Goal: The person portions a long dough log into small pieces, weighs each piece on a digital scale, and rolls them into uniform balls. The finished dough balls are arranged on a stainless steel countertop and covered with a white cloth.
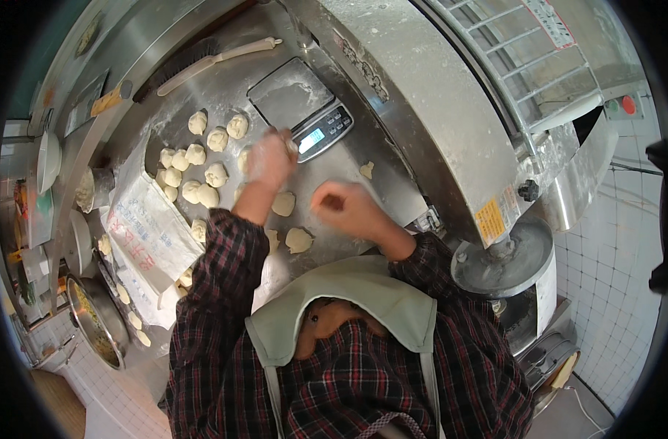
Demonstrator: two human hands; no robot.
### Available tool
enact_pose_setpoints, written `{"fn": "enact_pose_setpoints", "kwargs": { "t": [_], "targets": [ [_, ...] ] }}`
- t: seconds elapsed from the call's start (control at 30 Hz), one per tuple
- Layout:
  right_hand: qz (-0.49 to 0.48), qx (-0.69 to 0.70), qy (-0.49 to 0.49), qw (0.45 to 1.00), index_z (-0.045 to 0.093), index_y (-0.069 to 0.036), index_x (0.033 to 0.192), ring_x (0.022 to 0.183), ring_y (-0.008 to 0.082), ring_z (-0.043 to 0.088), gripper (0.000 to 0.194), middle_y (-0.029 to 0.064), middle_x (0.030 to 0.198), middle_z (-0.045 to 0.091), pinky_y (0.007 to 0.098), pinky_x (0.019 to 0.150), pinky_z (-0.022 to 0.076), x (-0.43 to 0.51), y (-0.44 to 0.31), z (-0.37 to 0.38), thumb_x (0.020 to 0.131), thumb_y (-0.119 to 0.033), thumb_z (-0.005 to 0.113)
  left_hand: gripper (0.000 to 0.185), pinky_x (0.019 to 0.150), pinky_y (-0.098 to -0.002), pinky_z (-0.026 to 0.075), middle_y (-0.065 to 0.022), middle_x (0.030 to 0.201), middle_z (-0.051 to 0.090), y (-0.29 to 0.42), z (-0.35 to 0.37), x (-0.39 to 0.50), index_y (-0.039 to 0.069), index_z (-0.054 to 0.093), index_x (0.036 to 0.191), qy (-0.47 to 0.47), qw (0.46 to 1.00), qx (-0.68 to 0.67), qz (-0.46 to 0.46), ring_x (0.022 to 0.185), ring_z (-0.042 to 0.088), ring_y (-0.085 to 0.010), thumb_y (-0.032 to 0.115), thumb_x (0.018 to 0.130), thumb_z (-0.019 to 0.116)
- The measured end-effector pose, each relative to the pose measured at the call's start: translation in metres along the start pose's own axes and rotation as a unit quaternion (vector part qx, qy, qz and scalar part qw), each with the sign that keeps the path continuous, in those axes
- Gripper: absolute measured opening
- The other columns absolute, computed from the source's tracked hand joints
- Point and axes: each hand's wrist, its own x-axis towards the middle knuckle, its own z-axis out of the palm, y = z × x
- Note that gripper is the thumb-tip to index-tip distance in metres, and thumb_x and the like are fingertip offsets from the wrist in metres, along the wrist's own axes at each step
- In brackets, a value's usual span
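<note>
My left hand (272, 160), blurred by motion, is above the steel worktop at the near corner of a digital kitchen scale (323, 129). A pale bit shows at its fingertips; whether it is dough is unclear. My right hand (351, 209) has its fingers curled around a dark hollow, with no dough visible in it. The scale's display is lit, and its flat platform (293, 93) is dusted with flour. Between my forearms lie a flattened dough piece (283, 203) and another dough piece (299, 240). Several dough balls (206, 195) are spread left of my left hand.
A flour-dusted machine (422, 82) rises along the right side. A small dough scrap (367, 169) sits near its base. At the back lies a long-handled brush (219, 63). A printed white sack (153, 236) covers some dough at left, beside a metal bowl of filling (95, 321).
</note>
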Motion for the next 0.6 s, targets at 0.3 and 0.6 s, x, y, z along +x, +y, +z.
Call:
{"fn": "enact_pose_setpoints", "kwargs": {
  "t": [0.3,0.6],
  "targets": [
    [-0.004,-0.286,0.213,0.934,0.067,-0.005,0.092,0.084,0.0329,0.066,0.016,0.0082,0.097,0.061,0.0389,0.071,0.0534,0.01,0.107,-0.052,0.085,-0.016,0.078,0.058,0.094,-0.0471,0.051,-0.0211,0.114,0.059,-0.014,-0.003,0.065,0.002,0.061,0.12,0.137,0.986,-0.069,0.06,0.11,0.059,-0.0413,0.029,0.075,0.086],
    [-0.007,-0.249,0.275,0.929,0.068,-0.005,0.092,0.075,0.0199,0.061,0.019,0.0062,0.094,0.06,0.0348,0.071,0.0521,0.012,0.087,-0.053,0.086,-0.02,0.078,0.041,0.088,-0.0464,0.051,-0.0201,0.109,0.061,-0.093,-0.005,-0.064,0.0,0.063,0.115,0.161,0.975,-0.139,0.059,0.102,0.061,-0.0403,0.023,0.084,0.079]
  ]
}}
